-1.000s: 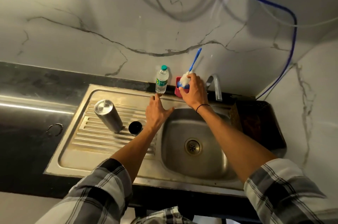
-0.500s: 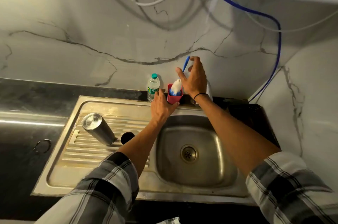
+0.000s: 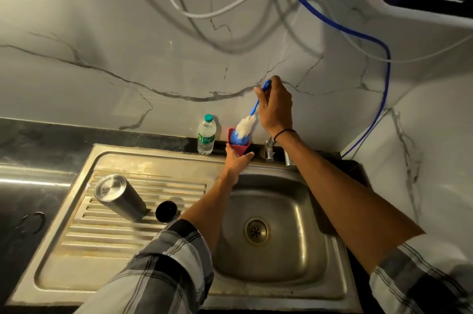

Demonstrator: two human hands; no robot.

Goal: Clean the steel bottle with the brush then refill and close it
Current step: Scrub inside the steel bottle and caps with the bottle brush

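Head view, centre: right hand [image 3: 276, 106] pinches brush [image 3: 245, 126] out of cup [image 3: 239, 147] gripped by left hand [image 3: 236, 160]; next it probably goes to bottle [image 3: 119, 197] lower left

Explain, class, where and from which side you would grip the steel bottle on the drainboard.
Grip the steel bottle round the middle of its body, coming from above. It stands mouth-down on the ribbed drainboard, so its plain round wall is free all round; the black cap stands close beside it toward the basin, so keep your fingers clear of that side.

Right hand [image 3: 276, 106] grips brush [image 3: 247, 124] handle — bristles at red cup's [image 3: 239, 147] mouth; left hand [image 3: 236, 158] holds cup; steel bottle [image 3: 119, 197] on drainboard.
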